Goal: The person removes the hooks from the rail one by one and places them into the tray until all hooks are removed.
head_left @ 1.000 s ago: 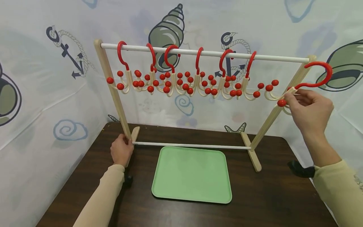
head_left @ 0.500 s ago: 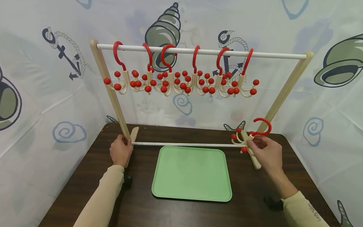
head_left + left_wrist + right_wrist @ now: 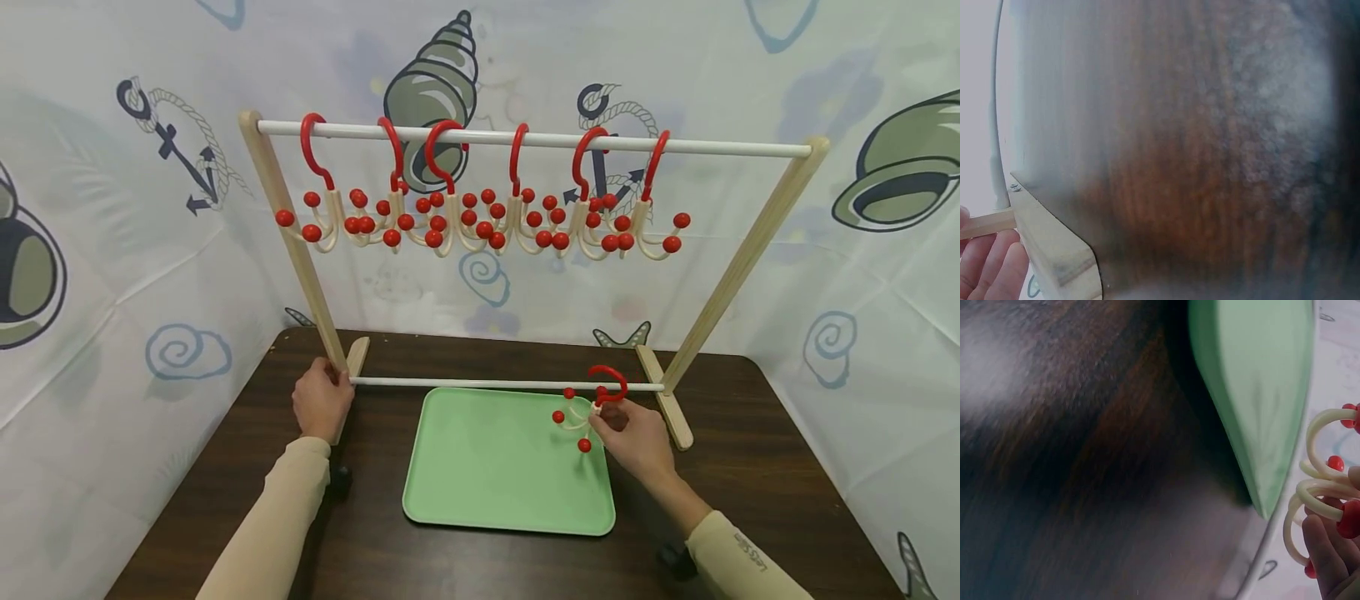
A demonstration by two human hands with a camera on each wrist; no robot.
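My right hand [image 3: 637,437] pinches a cream hanger with several curved prongs [image 3: 617,382] by its stem, over the right back corner of a green tray [image 3: 495,475]. The hanger has a red hook on top and red balls on its prong ends. In the right wrist view, its curved prongs [image 3: 1330,416] show beside my fingers [image 3: 1325,553]. My left hand [image 3: 322,402] grips the foot of the left wooden post [image 3: 300,267] of a rack. The left wrist view shows fingers [image 3: 1004,269] around that post, beside the wooden foot [image 3: 1060,250].
Several similar hangers [image 3: 516,212] hang from the rack's white top rod [image 3: 735,150]. A lower white rod [image 3: 465,382] runs behind the tray. The right post [image 3: 738,267] stands on a wooden foot [image 3: 675,417]. All stands on a dark wooden table [image 3: 750,483] before a patterned cloth.
My right hand has carried the hanger down and left, from beside the right end of the top rod to above the tray. My left hand has stayed on the post.
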